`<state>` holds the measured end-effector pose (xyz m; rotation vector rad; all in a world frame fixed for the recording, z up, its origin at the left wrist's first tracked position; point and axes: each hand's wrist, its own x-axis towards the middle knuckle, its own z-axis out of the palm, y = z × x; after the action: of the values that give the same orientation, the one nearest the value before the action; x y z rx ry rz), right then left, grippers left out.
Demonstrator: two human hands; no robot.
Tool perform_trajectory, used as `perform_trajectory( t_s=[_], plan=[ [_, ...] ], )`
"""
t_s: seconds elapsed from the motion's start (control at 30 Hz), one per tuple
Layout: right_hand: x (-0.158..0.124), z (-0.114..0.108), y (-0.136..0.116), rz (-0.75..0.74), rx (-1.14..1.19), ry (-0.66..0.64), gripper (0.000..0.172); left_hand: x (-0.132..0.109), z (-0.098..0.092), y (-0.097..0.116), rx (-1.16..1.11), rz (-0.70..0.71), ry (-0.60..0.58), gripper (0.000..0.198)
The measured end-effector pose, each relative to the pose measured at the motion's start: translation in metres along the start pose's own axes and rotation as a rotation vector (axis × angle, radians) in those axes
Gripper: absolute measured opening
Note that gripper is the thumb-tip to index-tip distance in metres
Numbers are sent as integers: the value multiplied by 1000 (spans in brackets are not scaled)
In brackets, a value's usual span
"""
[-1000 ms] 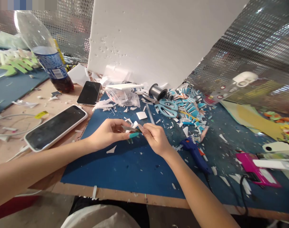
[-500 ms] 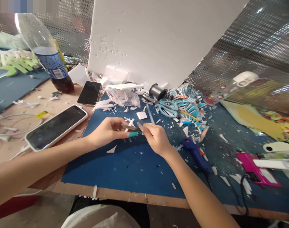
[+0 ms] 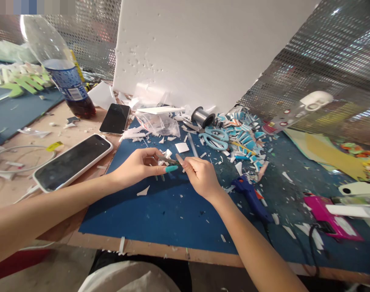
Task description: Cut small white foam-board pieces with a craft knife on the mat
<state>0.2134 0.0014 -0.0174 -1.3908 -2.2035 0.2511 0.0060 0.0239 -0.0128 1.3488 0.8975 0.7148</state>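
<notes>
Over the blue cutting mat (image 3: 136, 223), my left hand (image 3: 144, 163) is closed in a pinch, its long teal thumbnail pointing right. A small white foam piece (image 3: 167, 153) shows at its fingertips; the rest of what it holds is covered by the fingers. Close on the right, my right hand (image 3: 201, 176) has its fingers curled in, with one long nail pointing towards the left fingertips. Whatever sits inside its grip is hidden. Just beyond the hands lie a square white scrap (image 3: 181, 147) and a grey pen-like stick (image 3: 192, 144).
Light-blue scissors (image 3: 215, 139), a wire spool (image 3: 203, 117) and blue-white scraps (image 3: 245, 136) lie behind. A blue glue gun (image 3: 251, 198) and magenta device (image 3: 332, 217) are right; two phones (image 3: 73, 162) (image 3: 114, 118) and a cola bottle (image 3: 71, 87) left. A white board (image 3: 203, 48) stands behind.
The white piece at my left fingertips has turned, from a thin crossing strip to a blockier shape. Both hands stay in nearly the same place.
</notes>
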Motion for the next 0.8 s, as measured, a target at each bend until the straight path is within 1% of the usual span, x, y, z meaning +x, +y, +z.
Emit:
perform_trajectory(
  t_s=[0.17,0.3,0.47,0.53,0.67,0.8],
  plan=[
    [0,0,0,-10,-11,-18,42,1,-2,-2,-21,-42,-1,22],
    [0,1,-3,19,6,1,41,2,-3,-3,-65,-67,10,24],
    [1,2,-5,119,71,8,45,3,-3,-4,-105,-46,74,23],
    [1,2,-4,148,85,1,46,4,-4,-6,-120,-24,78,22],
    [1,3,-5,136,92,-7,45,4,-5,-11,-74,21,65,25],
    [1,6,-6,115,99,1,43,3,-2,-11,-15,8,41,22]
  ],
)
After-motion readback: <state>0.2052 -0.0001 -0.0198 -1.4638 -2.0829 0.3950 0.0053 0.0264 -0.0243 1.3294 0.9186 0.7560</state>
